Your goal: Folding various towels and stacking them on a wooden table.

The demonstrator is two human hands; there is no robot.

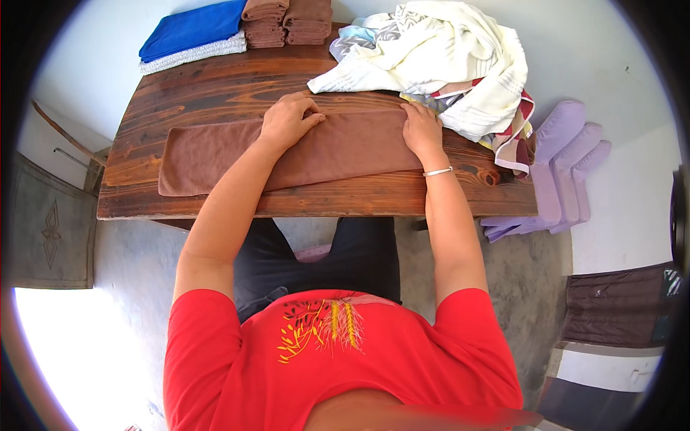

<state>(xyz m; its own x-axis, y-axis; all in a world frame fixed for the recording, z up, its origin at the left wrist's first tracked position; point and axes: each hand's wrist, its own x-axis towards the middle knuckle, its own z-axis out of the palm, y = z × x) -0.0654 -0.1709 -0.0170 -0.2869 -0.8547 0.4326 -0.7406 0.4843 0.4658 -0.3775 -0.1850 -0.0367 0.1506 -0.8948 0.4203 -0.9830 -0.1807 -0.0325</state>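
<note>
A brown cloth towel point(345, 145), folded into a long strip, lies across the dark wooden table in front of me. My left hand point(288, 121) is on its far edge near the middle, fingers curled and thumb pointing right; its fingertips are partly hidden. At the strip's right end, my right hand point(423, 129) grips the far corner, with a silver bangle on the wrist. Between the hands the fabric lies fairly flat. The left end of the towel extends beyond my left forearm.
A heap of crumpled white and patterned towels point(431, 59) lies at the table's back right. Stacked brown towels point(307, 21) and a folded blue towel point(194, 29) on a grey-white one point(197, 56) line the back left. Lilac cushions point(560, 161) stand beyond the wooden table point(334, 202).
</note>
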